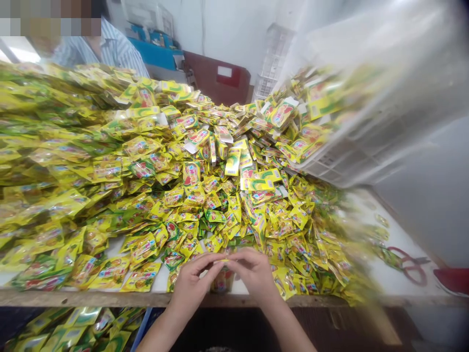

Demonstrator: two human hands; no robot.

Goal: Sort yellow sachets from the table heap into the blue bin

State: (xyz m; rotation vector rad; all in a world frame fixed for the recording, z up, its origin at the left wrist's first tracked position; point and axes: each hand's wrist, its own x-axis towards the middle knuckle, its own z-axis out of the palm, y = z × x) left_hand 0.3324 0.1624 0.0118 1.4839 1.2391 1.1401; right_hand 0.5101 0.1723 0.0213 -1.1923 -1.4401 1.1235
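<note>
My left hand (pixel 196 278) and my right hand (pixel 252 274) meet at the front edge of a heaped table, fingertips almost touching. Both are closed in a pinch on a small yellow packet (pixel 222 260), which shows only as a thin edge; the fingers hide most of it. Just below the fingertips is a dark reddish patch that I cannot make out. Around the hands lie many yellow and green foil packets (pixel 142 276) with fruit pictures. Small printed cardboard boxes (pixel 232 161) rest on the heap farther back, some with flaps open.
A pale plastic crate (pixel 340 156) tilts over the heap at right, with boxes at its mouth. Red-handled scissors (pixel 414 269) lie on the white tabletop (pixel 395 230). More packets (pixel 80 327) fill a container below the table's left edge. A person in a striped shirt (pixel 120 46) is behind the heap.
</note>
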